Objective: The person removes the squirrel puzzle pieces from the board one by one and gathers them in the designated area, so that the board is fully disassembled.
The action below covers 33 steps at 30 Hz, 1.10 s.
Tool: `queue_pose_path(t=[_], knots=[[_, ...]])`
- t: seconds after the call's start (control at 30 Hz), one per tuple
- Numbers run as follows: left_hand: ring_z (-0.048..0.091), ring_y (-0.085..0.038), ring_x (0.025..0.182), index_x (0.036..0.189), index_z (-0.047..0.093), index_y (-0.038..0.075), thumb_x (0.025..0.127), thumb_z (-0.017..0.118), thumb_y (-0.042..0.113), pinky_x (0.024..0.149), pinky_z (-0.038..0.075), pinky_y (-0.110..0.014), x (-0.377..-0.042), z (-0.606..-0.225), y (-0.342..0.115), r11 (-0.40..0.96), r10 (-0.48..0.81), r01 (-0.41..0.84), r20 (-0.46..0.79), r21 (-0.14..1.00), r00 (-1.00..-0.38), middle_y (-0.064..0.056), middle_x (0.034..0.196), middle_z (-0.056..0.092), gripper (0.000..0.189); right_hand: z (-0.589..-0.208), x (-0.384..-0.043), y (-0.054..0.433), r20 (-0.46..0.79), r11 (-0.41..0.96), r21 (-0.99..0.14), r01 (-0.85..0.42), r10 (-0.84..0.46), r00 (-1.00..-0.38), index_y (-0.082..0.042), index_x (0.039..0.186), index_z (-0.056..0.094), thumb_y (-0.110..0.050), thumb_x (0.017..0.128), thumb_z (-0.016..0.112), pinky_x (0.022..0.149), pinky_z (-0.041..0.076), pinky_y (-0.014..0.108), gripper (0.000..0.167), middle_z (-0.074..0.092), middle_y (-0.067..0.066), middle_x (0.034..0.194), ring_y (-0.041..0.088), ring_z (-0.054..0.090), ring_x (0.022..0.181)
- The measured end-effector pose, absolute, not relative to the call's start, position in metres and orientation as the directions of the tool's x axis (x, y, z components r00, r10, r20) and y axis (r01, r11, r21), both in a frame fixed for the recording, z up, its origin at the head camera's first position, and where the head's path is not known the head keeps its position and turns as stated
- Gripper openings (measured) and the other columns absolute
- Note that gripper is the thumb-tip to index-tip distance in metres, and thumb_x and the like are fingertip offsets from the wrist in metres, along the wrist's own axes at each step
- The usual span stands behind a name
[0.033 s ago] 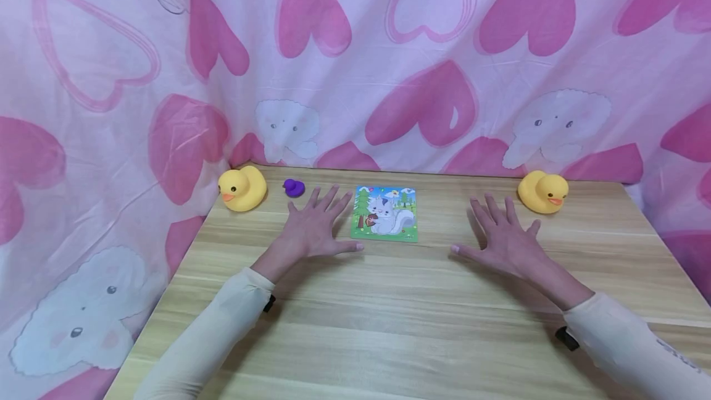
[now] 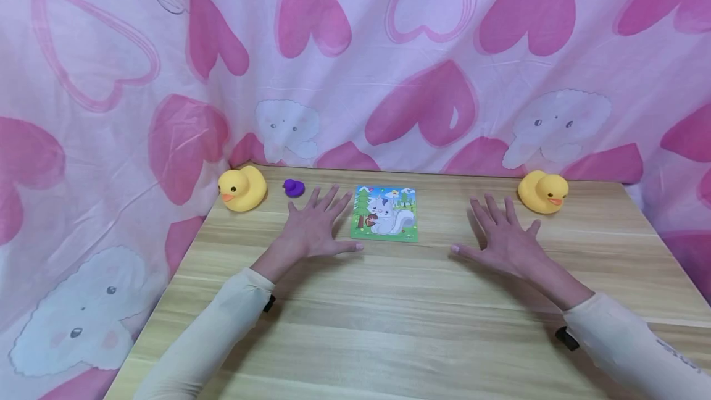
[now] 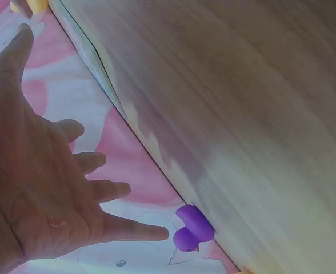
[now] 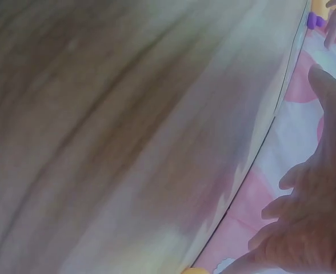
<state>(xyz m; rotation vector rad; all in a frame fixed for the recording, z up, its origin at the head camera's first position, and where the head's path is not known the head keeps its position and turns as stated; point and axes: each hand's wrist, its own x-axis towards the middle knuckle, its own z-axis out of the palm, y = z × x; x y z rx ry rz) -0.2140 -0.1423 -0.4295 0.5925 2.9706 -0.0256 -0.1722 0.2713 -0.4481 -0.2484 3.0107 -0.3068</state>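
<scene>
My left hand [image 2: 315, 227] is held over the wooden table with its fingers spread wide, holding nothing. Just to its right lies a square picture card [image 2: 385, 215] showing a grey squirrel among trees. A small purple duck [image 2: 294, 187] sits beyond the fingertips; the left wrist view has the same purple duck [image 3: 193, 229] near the little finger. My right hand [image 2: 508, 239] is likewise spread and holds nothing, its thumb pointing toward the card. Behind it, at the back right, stands a yellow duck [image 2: 542, 192]. In the right wrist view the hand [image 4: 311, 217] hovers above the tabletop.
A second yellow duck [image 2: 242, 189] stands at the table's back left corner. A pink and white curtain [image 2: 355, 79] with hearts hangs behind and to the left of the wooden table [image 2: 383, 326].
</scene>
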Motion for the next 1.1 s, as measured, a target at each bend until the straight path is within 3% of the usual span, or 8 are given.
queue_pose_path(t=[0.27,0.47,0.6,0.7,0.9,1.1], knots=[[0.019,-0.042,0.165,0.172,0.009,0.031,0.088,0.049,0.087,0.119,0.025,-0.084,-0.217,-0.428,-0.147,0.900,0.432,0.436,-0.113,-0.014,-0.895,-0.001,0.181,0.006,0.108,-0.450,-0.176,0.268,-0.096,0.965,-0.214,-0.154,-0.178,-0.979,-0.016,0.172,0.009,-0.094,0.083,0.050,0.101,0.003,0.101,0.125,0.005,0.023,0.178,0.062,0.002,0.159],[0.010,-0.041,0.166,0.172,0.006,0.016,0.095,0.059,0.070,0.127,0.019,-0.075,-0.231,-0.428,-0.149,0.836,0.538,0.509,-0.129,0.204,-0.833,-0.007,0.181,0.009,0.108,-0.444,-0.187,0.256,-0.087,0.953,-0.241,-0.186,-0.212,-0.973,-0.015,0.172,0.010,-0.090,0.087,0.050,0.106,0.003,0.099,0.120,0.005,0.020,0.179,0.057,0.001,0.162],[0.009,-0.038,0.167,0.172,0.008,0.016,0.096,0.064,0.066,0.134,0.018,-0.060,-0.243,-0.431,-0.148,0.785,0.593,0.538,-0.121,0.307,-0.796,-0.006,0.181,0.010,0.106,-0.439,-0.195,0.244,-0.087,0.950,-0.224,-0.216,-0.241,-0.967,-0.014,0.172,0.011,-0.090,0.088,0.047,0.109,0.006,0.097,0.119,0.006,0.020,0.179,0.055,0.001,0.163],[0.011,-0.037,0.167,0.172,0.011,0.017,0.096,0.064,0.065,0.136,0.020,-0.055,-0.251,-0.434,-0.146,0.776,0.599,0.534,-0.127,0.334,-0.791,-0.005,0.181,0.013,0.104,-0.438,-0.200,0.234,-0.085,0.947,-0.218,-0.234,-0.257,-0.963,-0.014,0.172,0.010,-0.090,0.089,0.047,0.112,0.011,0.094,0.119,0.008,0.019,0.179,0.053,0.005,0.163],[0.010,-0.039,0.167,0.171,0.011,0.013,0.094,0.066,0.068,0.136,0.018,-0.056,-0.263,-0.440,-0.138,0.790,0.586,0.508,-0.177,0.342,-0.791,-0.008,0.180,0.013,0.109,-0.441,-0.215,0.207,-0.054,0.923,-0.253,-0.289,-0.312,-0.949,-0.012,0.171,0.016,-0.081,0.091,0.057,0.118,0.021,0.086,0.114,0.020,0.019,0.177,0.049,0.016,0.163],[0.006,-0.039,0.167,0.171,0.008,0.013,0.092,0.070,0.066,0.136,0.011,-0.057,-0.265,-0.448,-0.135,0.810,0.564,0.473,-0.238,0.347,-0.791,-0.008,0.180,0.009,0.114,-0.445,-0.235,0.177,0.005,0.828,-0.366,-0.424,-0.454,-0.891,-0.009,0.168,0.027,-0.058,0.095,0.072,0.127,0.033,0.066,0.099,0.033,0.019,0.172,0.043,0.032,0.159]])
